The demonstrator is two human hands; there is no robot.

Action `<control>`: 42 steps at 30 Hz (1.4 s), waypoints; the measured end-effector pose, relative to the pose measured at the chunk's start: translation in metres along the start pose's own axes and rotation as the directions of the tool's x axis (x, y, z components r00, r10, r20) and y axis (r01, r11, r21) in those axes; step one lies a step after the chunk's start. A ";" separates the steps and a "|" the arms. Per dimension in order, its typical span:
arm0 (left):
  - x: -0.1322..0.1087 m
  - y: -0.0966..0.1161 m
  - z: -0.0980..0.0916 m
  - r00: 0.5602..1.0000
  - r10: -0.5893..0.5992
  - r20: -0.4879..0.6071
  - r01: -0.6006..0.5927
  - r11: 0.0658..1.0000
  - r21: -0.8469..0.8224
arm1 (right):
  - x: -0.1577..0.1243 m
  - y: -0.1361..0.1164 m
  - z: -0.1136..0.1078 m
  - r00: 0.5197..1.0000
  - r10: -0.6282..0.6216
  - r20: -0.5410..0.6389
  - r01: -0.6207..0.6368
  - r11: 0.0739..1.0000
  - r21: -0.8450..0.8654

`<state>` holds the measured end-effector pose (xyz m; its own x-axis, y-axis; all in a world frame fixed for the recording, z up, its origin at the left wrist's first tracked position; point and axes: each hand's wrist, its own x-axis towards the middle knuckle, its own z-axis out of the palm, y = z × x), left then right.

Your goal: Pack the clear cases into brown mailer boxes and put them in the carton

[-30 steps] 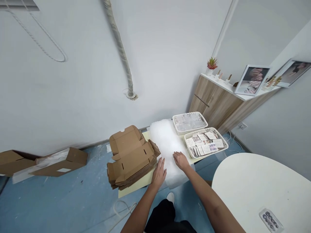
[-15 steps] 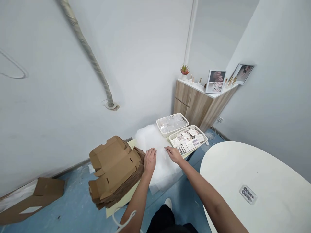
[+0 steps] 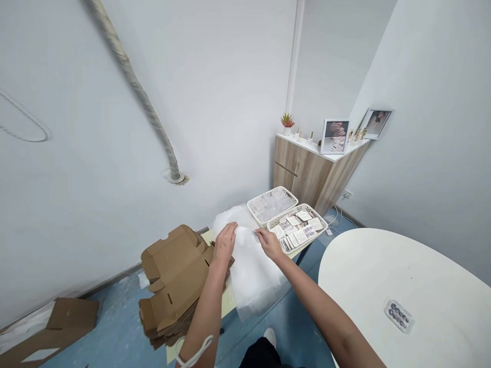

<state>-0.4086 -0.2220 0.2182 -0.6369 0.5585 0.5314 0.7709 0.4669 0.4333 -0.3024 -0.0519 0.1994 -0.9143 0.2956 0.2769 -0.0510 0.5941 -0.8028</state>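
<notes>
My left hand [image 3: 225, 243] pinches the top left corner of a thin white foam sheet [image 3: 253, 263]. At the opposite corner my right hand [image 3: 270, 243] grips the same sheet between thumb and fingers. The sheet's far edge is lifted off a stack of similar white sheets [image 3: 225, 219] on a narrow pale yellow table [image 3: 229, 301]. Flattened brown cardboard boxes [image 3: 180, 271] are piled just left of my left hand. Close beyond my right hand is a white basket of small cards [image 3: 297, 227].
A second white basket [image 3: 272, 204] holds clear packets. To the right stands a round white table [image 3: 364, 276] with a small clear tray [image 3: 399, 316] on it. A wooden cabinet [image 3: 303, 174] fills the corner. An open carton [image 3: 72, 319] sits on the blue floor.
Both hands have closed on the top sheet's far edge and raised it from the stack. They have shifted slightly left, and the view has tilted up a little.
</notes>
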 end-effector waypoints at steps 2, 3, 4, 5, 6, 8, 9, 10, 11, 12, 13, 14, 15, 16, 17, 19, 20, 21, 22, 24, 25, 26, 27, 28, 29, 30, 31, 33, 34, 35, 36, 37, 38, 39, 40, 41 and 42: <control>0.013 0.001 -0.009 0.999 -0.017 -0.042 0.017 1.000 -0.003 | 0.015 -0.011 -0.004 0.999 -0.029 -0.030 0.028 0.999 -0.024; 0.019 0.001 -0.012 0.998 -0.024 -0.066 0.023 1.000 -0.004 | 0.023 -0.017 -0.008 0.998 -0.046 -0.036 0.044 0.998 -0.038; 0.025 0.003 -0.016 0.996 -0.026 -0.090 0.025 1.000 -0.005 | 0.031 -0.022 -0.012 0.998 -0.058 -0.040 0.056 0.997 -0.050; 0.030 0.005 -0.020 0.993 -0.022 -0.113 0.022 1.000 -0.006 | 0.038 -0.028 -0.016 0.997 -0.068 -0.044 0.066 0.996 -0.058; 0.034 0.007 -0.024 0.990 -0.017 -0.138 0.016 1.000 -0.006 | 0.045 -0.034 -0.021 0.996 -0.077 -0.048 0.074 0.995 -0.063; 0.043 0.015 -0.035 0.981 -0.006 -0.192 0.007 1.000 0.006 | 0.056 -0.047 -0.032 0.994 -0.097 -0.052 0.094 0.994 -0.063; 0.047 0.019 -0.041 0.976 -0.001 -0.218 0.005 1.000 0.018 | 0.059 -0.053 -0.037 0.993 -0.110 -0.050 0.108 0.993 -0.056; 0.052 0.024 -0.048 0.971 0.004 -0.240 0.003 1.000 0.031 | 0.062 -0.059 -0.042 0.991 -0.126 -0.046 0.124 0.991 -0.042; 0.055 0.030 -0.055 0.967 0.011 -0.255 0.001 0.999 0.044 | 0.064 -0.064 -0.046 0.988 -0.148 -0.038 0.147 0.989 -0.022; 0.059 0.035 -0.062 0.964 0.015 -0.264 -0.001 0.999 0.054 | 0.064 -0.067 -0.049 0.984 -0.175 -0.026 0.176 0.984 0.003; 0.061 0.040 -0.067 0.963 0.016 -0.270 0.000 0.998 0.060 | 0.064 -0.070 -0.052 0.979 -0.206 -0.013 0.206 0.978 0.026; 0.063 0.045 -0.071 0.962 0.012 -0.273 0.006 0.998 0.063 | 0.063 -0.069 -0.054 0.972 -0.235 0.000 0.235 0.971 0.042; 0.065 0.050 -0.073 0.962 0.006 -0.273 0.013 0.998 0.065 | 0.061 -0.067 -0.056 0.966 -0.260 0.011 0.259 0.965 0.046; 0.065 0.055 -0.072 0.962 0.001 -0.273 0.018 0.997 0.068 | 0.058 -0.062 -0.058 0.961 -0.275 0.019 0.274 0.961 0.039; 0.065 0.061 -0.068 0.963 0.006 -0.270 0.015 0.997 0.073 | 0.055 -0.055 -0.060 0.961 -0.277 0.019 0.276 0.961 0.022; 0.064 0.076 -0.054 0.966 0.046 -0.255 -0.028 0.997 0.074 | 0.046 -0.035 -0.070 0.972 -0.232 -0.018 0.231 0.972 -0.039; 0.062 0.085 -0.043 0.967 0.079 -0.242 -0.065 0.996 0.064 | 0.039 -0.023 -0.079 0.979 -0.194 -0.065 0.189 0.979 -0.081; 0.059 0.097 -0.030 0.968 0.117 -0.224 -0.110 0.993 0.042 | 0.031 -0.010 -0.091 0.979 -0.158 -0.126 0.141 0.981 -0.130; 0.056 0.110 -0.016 0.967 0.155 -0.204 -0.157 0.988 0.008 | 0.020 0.002 -0.106 0.972 -0.132 -0.193 0.096 0.978 -0.184; 0.046 0.141 0.017 0.963 0.219 -0.154 -0.235 0.968 -0.089 | -0.009 0.026 -0.143 0.943 -0.133 -0.305 0.039 0.955 -0.295; 0.039 0.159 0.034 0.962 0.243 -0.125 -0.260 0.955 -0.144 | -0.028 0.036 -0.164 0.928 -0.147 -0.341 0.022 0.939 -0.344; 0.032 0.177 0.051 0.962 0.258 -0.094 -0.272 0.942 -0.197 | -0.050 0.045 -0.185 0.916 -0.155 -0.369 0.001 0.923 -0.385; 0.023 0.196 0.068 0.961 0.270 -0.058 -0.275 0.930 -0.245 | -0.073 0.054 -0.205 0.905 -0.149 -0.399 -0.034 0.909 -0.416; 0.014 0.214 0.084 0.960 0.278 -0.019 -0.271 0.918 -0.288 | -0.098 0.061 -0.225 0.890 -0.127 -0.437 -0.085 0.898 -0.432; 0.004 0.233 0.099 0.958 0.288 0.018 -0.266 0.907 -0.327 | -0.124 0.068 -0.242 0.871 -0.094 -0.482 -0.146 0.888 -0.436; -0.006 0.251 0.113 0.952 0.301 0.051 -0.263 0.895 -0.361 | -0.151 0.074 -0.258 0.844 -0.055 -0.533 -0.212 0.880 -0.426; -0.016 0.268 0.126 0.946 0.316 0.078 -0.263 0.882 -0.392 | -0.177 0.080 -0.273 0.813 -0.015 -0.582 -0.274 0.872 -0.406; -0.036 0.300 0.148 0.925 0.362 0.119 -0.275 0.850 -0.449 | -0.227 0.090 -0.297 0.745 0.049 -0.665 -0.374 0.857 -0.356; -0.047 0.313 0.158 0.909 0.392 0.140 -0.285 0.831 -0.478 | -0.250 0.095 -0.307 0.715 0.070 -0.695 -0.409 0.849 -0.335; -0.057 0.325 0.168 0.890 0.425 0.164 -0.295 0.811 -0.505 | -0.272 0.099 -0.315 0.691 0.085 -0.718 -0.437 0.840 -0.322; -0.068 0.334 0.178 0.869 0.457 0.191 -0.301 0.793 -0.530 | -0.293 0.103 -0.322 0.674 0.092 -0.733 -0.457 0.831 -0.316; -0.079 0.341 0.188 0.847 0.483 0.221 -0.301 0.780 -0.549 | -0.313 0.107 -0.327 0.664 0.094 -0.742 -0.471 0.824 -0.316; -0.089 0.346 0.197 0.827 0.501 0.254 -0.296 0.773 -0.561 | -0.331 0.110 -0.330 0.659 0.096 -0.746 -0.480 0.818 -0.318; -0.100 0.349 0.206 0.811 0.508 0.289 -0.285 0.775 -0.564 | -0.347 0.113 -0.330 0.660 0.102 -0.744 -0.486 0.813 -0.320; -0.110 0.350 0.215 0.797 0.507 0.328 -0.269 0.784 -0.559 | -0.362 0.115 -0.328 0.668 0.112 -0.736 -0.491 0.810 -0.321; -0.120 0.349 0.222 0.782 0.505 0.365 -0.255 0.793 -0.553 | -0.377 0.118 -0.323 0.678 0.127 -0.724 -0.494 0.808 -0.321; -0.129 0.347 0.228 0.771 0.500 0.395 -0.240 0.803 -0.546 | -0.389 0.121 -0.317 0.691 0.148 -0.707 -0.499 0.806 -0.319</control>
<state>-0.0609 0.0245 0.1341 -0.1083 0.9348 0.3383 0.7753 -0.1336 0.6173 0.1746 0.1417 0.1622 -0.3551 0.8214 0.4463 0.5431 0.5698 -0.6167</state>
